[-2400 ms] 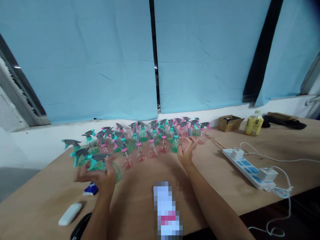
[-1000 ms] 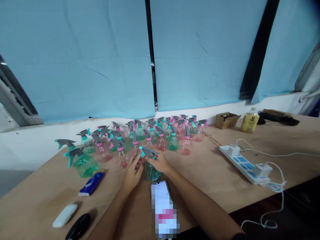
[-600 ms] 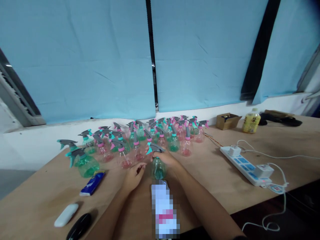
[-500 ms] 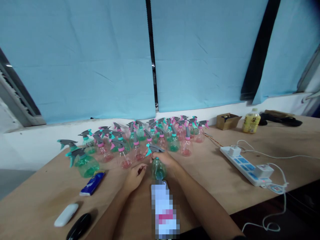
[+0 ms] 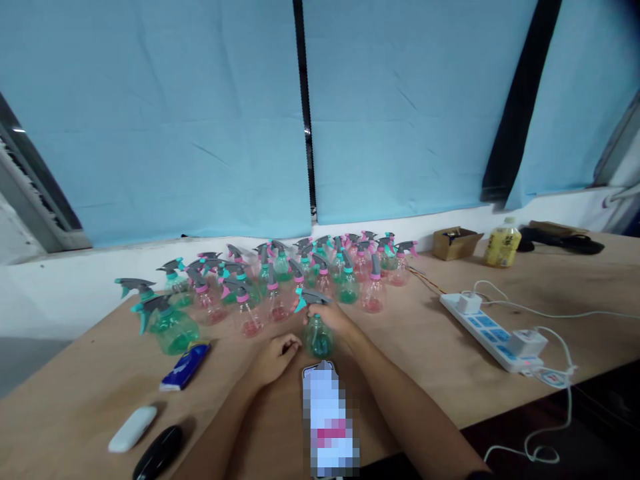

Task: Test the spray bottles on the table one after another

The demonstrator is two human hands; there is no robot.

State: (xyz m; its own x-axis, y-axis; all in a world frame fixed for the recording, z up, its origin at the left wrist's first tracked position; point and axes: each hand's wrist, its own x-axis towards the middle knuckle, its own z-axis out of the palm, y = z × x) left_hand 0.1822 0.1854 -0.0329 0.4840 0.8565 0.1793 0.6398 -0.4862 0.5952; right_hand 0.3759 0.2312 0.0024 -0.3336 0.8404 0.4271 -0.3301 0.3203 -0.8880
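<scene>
Many spray bottles (image 5: 280, 273) behind right hand (image 5: 336, 319)

wooden table (image 5: 425, 347) bearing spray bottles (image 5: 280, 273)

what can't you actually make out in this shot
- Head view: the phone screen is blurred out.
- The right hand covers the neck of the green spray bottle.
- The left hand is curled; its palm is hidden.
- The yellow bottle label is too small to read.
- The cardboard box contents are too far to tell.
</scene>
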